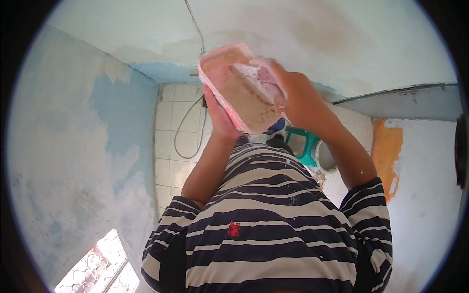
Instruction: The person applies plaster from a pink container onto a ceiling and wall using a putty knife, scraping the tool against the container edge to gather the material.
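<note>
A pink rectangular tub (239,95), tilted in front of me at chest height, has brownish residue over its inside and white smears along its rim. My left hand (221,119) supports it from the left side and below, the fingers partly hidden behind it. Over the tub's right side, my right hand (293,95) is closed on a flat scraper (253,77) thickly coated with white paste. The scraper's edge lies against or just above the tub's inside; blur hides which. White paste also coats the fingers of my right hand.
A green plastic stool (307,151) and a pale bucket (326,156) stand on the tiled floor (171,141) near my feet. A looped cable (177,139) hangs at the far wall. Patchy blue-and-white walls (88,127) enclose the corner; a grilled window (100,266) is lower left.
</note>
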Action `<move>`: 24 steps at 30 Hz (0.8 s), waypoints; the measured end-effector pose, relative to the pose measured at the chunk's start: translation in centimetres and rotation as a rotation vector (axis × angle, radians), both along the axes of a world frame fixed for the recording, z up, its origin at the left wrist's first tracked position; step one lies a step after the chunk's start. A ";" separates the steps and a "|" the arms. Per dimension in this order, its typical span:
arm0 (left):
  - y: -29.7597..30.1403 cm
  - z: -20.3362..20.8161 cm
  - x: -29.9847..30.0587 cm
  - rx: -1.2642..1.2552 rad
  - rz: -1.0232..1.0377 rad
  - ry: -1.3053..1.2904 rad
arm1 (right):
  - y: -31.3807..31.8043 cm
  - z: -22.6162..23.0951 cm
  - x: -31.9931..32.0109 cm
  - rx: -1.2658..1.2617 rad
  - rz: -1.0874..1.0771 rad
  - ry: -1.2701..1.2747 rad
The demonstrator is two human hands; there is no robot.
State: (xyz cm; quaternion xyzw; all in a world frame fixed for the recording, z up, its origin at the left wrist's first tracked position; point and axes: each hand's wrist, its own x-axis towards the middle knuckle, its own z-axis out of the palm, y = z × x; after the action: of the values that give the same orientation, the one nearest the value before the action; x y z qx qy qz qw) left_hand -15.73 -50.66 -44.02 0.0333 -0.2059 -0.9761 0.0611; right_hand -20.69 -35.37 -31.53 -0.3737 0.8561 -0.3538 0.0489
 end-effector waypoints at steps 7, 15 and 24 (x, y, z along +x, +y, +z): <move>-0.5 0.1 -0.1 0.161 0.020 0.058 | 1.2 2.6 1.1 -0.142 -0.190 -0.008; 0.7 0.7 0.3 -0.044 0.018 -0.081 | 0.5 -0.3 1.8 0.057 -0.093 -0.063; 0.9 0.6 1.1 0.045 0.004 -0.051 | -0.1 -1.1 3.1 0.091 -0.075 0.163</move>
State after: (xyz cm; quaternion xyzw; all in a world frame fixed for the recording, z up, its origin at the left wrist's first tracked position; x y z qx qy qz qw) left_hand -14.63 -49.77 -43.37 0.0598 -0.1851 -0.9792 0.0568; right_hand -17.55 -35.49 -32.65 -0.3661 0.8859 -0.2844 -0.0170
